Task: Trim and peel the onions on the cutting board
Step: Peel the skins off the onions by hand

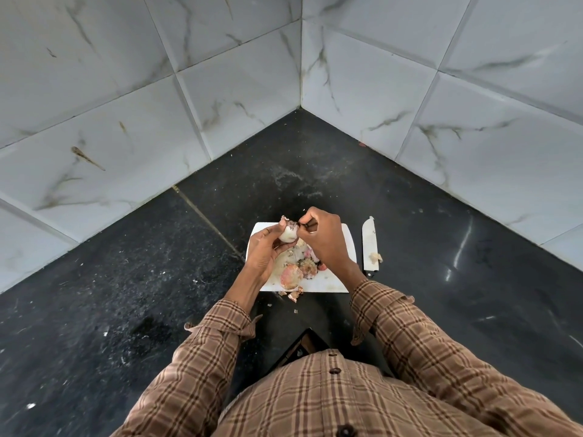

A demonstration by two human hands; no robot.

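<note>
- Surface: black polished stone, speckled, glossy with light streaks at 3 o'clock; set in a corner of grey-veined marble-look wall tiles.
- Board: white, flat, rectangular with rounded corners, lying at the centre of the surface.
- Onion: small, round, mostly peeled; smooth white flesh, with a scrap of purplish skin left at its 12 o'clock end. It is held in the air above the 10 o'clock corner of the board.
- Left hand: grip clamped on the onion, fingers curled under and around it, thumb on top.
- Right hand: at 3 o'clock of the onion, fingertips pinched together on the skin at the onion's top end.
- Peel pile: papery pink, tan and white skins and trimmed ends, heaped on the board below the hands, toward its 6 o'clock edge.
- Loose scraps: a few dry skin pieces on the surface, just off the board's 6 o'clock edge.
- Knife: broad, flat, pale blade with dark handle, lying on the surface just beside the board's 3 o'clock edge, tip toward 12 o'clock; a small pale scrap rests on the blade near the handle.
- Sleeves: brown checked woven cloth, cuffs unbuttoned.
</note>
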